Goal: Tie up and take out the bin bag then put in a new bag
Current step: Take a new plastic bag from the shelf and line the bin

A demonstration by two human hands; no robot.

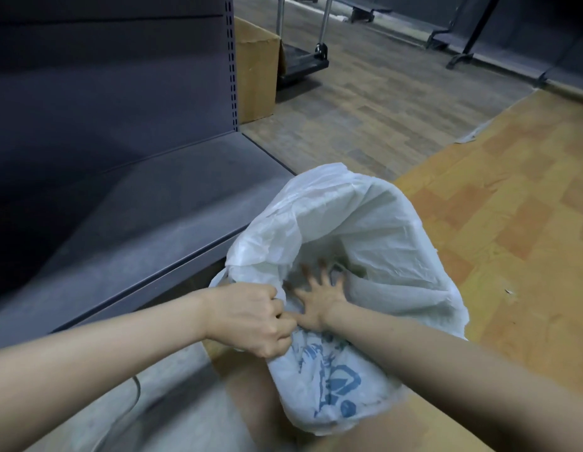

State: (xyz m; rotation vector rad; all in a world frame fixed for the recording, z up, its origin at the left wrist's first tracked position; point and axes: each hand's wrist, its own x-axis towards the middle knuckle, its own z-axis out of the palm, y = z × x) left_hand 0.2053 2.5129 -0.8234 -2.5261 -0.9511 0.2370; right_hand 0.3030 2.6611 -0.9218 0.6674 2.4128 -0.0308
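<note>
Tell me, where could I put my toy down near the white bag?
The grey shelf left of the white bag is bare. So is the orange floor on its right. Inside the bag's mouth it's crowded: left hand grips the rim, right hand presses inside.

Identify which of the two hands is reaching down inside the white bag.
The right hand, fingers spread inside the white bag. The left hand instead grips the bag's near rim from outside.

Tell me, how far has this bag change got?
Late stage, it seems: no tied-up old bag is in view. In hand: the left hand grips the rim of a white bag while the right hand, fingers spread, presses down inside it. Left: seating the loose rim around the bin, which the bag hides.
</note>
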